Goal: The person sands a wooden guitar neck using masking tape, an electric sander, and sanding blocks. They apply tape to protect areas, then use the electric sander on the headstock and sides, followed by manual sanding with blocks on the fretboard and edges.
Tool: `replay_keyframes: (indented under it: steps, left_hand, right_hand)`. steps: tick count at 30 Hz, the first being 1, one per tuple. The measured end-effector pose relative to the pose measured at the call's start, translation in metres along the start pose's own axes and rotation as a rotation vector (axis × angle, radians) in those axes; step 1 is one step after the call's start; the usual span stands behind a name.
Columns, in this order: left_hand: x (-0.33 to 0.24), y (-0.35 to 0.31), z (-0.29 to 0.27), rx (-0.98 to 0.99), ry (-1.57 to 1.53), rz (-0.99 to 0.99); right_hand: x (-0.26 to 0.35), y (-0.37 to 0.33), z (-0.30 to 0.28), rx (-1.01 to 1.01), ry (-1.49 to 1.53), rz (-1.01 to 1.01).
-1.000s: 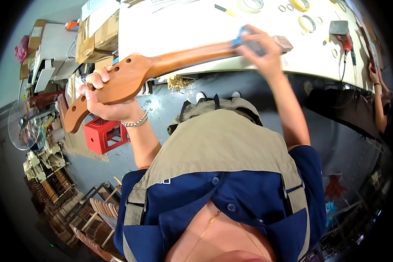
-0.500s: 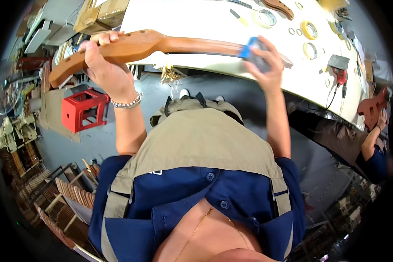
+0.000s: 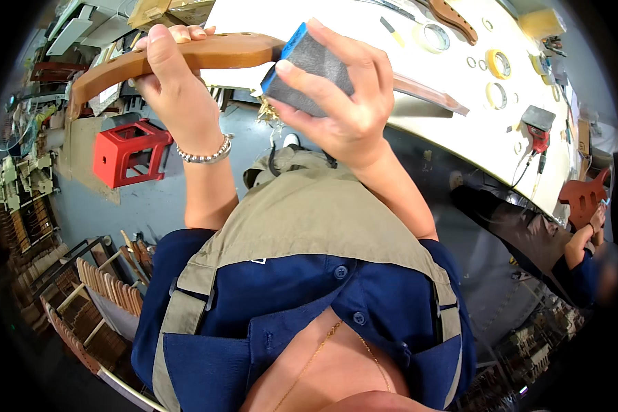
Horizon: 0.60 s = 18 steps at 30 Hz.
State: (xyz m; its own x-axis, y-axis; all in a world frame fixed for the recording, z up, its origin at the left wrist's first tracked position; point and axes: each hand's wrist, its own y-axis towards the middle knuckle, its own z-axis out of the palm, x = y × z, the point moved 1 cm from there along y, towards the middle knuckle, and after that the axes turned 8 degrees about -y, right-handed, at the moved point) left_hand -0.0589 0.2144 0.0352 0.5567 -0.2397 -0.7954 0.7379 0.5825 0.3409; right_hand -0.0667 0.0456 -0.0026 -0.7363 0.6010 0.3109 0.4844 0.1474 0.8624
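My left hand (image 3: 178, 93) is closed around the wide end of a brown wooden guitar body with a long neck (image 3: 233, 51), seen edge-on and raised near the table's front edge. The neck runs right and passes behind my right hand (image 3: 357, 103), with its far tip showing beyond it over the table. Gripped in my right hand is a dark grey sanding block (image 3: 316, 77) with a blue edge, set against the neck close to the body. The contact face is hidden behind the block.
The pale worktable (image 3: 419, 137) carries tape rolls (image 3: 498, 64), a brown wooden piece (image 3: 453, 19), a knife (image 3: 391, 31) and a red power sander (image 3: 539, 130) with a cord. A red stool (image 3: 130, 152) stands on the floor left. At right another person holds a reddish guitar body (image 3: 584, 199).
My right hand has slid the sanding block left along the neck, from near its tip to beside the body. My left hand keeps its grip, with the guitar slightly higher in view.
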Motion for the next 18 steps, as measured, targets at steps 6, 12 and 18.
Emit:
replay_keyframes:
  steps: [6, 12, 18]
  left_hand:
    - [0.007, -0.001, -0.010, 0.018, -0.022, 0.002]
    - [0.003, 0.004, -0.003, 0.036, -0.065, -0.022]
    - [0.014, 0.006, -0.030, 0.334, -0.379, -0.053]
  right_hand:
    - [-0.030, -0.032, -0.020, 0.085, -0.091, 0.000]
    - [-0.031, -0.023, -0.017, 0.086, 0.044, 0.026]
    - [-0.118, -0.102, -0.080, 0.194, -0.124, 0.376]
